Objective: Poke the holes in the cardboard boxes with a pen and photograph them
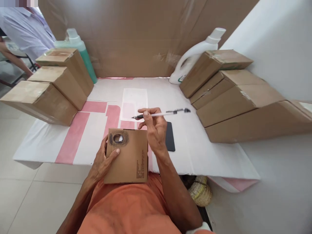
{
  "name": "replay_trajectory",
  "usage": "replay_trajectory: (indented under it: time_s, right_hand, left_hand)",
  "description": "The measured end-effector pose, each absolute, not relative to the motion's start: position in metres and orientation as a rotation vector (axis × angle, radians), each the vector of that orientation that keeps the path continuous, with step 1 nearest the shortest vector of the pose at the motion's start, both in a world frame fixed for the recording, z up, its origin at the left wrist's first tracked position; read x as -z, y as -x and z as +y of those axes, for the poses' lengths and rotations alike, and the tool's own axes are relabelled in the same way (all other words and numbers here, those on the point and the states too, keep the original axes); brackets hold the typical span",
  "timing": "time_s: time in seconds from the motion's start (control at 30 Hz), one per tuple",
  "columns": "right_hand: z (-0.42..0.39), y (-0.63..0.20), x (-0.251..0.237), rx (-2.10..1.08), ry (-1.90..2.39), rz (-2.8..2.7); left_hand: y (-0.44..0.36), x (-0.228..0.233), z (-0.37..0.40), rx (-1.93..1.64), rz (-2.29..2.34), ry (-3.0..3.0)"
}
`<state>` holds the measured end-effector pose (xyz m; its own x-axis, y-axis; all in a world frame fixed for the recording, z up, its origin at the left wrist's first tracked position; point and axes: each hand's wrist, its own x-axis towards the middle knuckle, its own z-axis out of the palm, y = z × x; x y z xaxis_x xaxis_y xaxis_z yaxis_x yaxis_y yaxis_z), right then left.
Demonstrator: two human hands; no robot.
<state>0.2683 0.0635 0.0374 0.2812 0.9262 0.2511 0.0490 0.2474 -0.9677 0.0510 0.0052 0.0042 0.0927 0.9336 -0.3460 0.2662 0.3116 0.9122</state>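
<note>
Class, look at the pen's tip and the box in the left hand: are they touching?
Apart. The head view shows a plain gap: the pen tip is clear of the box, with patterned cloth visible between them.

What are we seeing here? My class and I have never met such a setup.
This shows one person's two bare hands, with no robot. The single picture comes from a camera worn on that person's head, looking forward and down. The left hand holds a cardboard box with a round hole ringed by dark marks. The right hand has a pen in its grip, dark tip pointing left, not touching the box. On the cloth-covered table lie a pale sheet and a dark flat object. Other boxes stand along both sides, with a green bottle behind the left ones and a white bottle behind the right.
</note>
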Motion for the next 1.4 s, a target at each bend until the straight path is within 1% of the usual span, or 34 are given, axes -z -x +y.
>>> replay_trajectory:
  time_s: [0.07,0.17,0.23,0.37,0.53,0.67,0.77,0.87,1.0,1.27,1.4]
  right_hand:
    - [0.081,-0.292,-0.036,-0.768,1.432,-1.259]
    - [0.104,-0.319,-0.022,-0.74,1.955,-1.535]
    - [0.114,-0.323,-0.006,-0.747,2.133,-1.61]
    - [0.117,-0.309,0.017,-0.759,2.273,-1.668]
    - [0.094,-0.308,0.009,-0.656,2.353,-1.658]
    - [0.051,-0.325,0.008,-0.47,2.517,-1.477]
    - [0.023,-0.335,0.018,-0.486,2.659,-1.278]
    - [0.011,-0.34,0.026,-0.566,2.67,-1.19]
    - [0.012,-0.347,0.025,-0.59,2.645,-1.158]
    - [0.004,-0.385,0.026,-0.745,2.519,-1.005]
    - [-0.001,-0.394,0.031,-0.797,2.371,-0.912]
  left_hand:
    - [-0.048,-0.004,0.005,-0.704,1.46,-1.174]
    - [-0.047,-0.002,0.006,-0.695,1.478,-1.16]
    - [-0.047,0.0,0.006,-0.708,1.479,-1.154]
    - [-0.047,0.001,0.007,-0.716,1.503,-1.164]
    - [-0.049,-0.004,0.007,-0.748,1.425,-1.067]
    - [-0.054,-0.009,0.01,-0.825,1.372,-0.97]
    - [-0.06,-0.007,0.02,-0.89,1.335,-0.951]
    - [-0.065,0.002,0.033,-0.953,1.324,-0.948]
    - [-0.069,0.016,0.046,-0.996,1.297,-0.899]
    - [-0.067,0.033,0.042,-0.965,1.208,-0.868]
    - [-0.068,0.039,0.041,-0.965,1.187,-0.854]
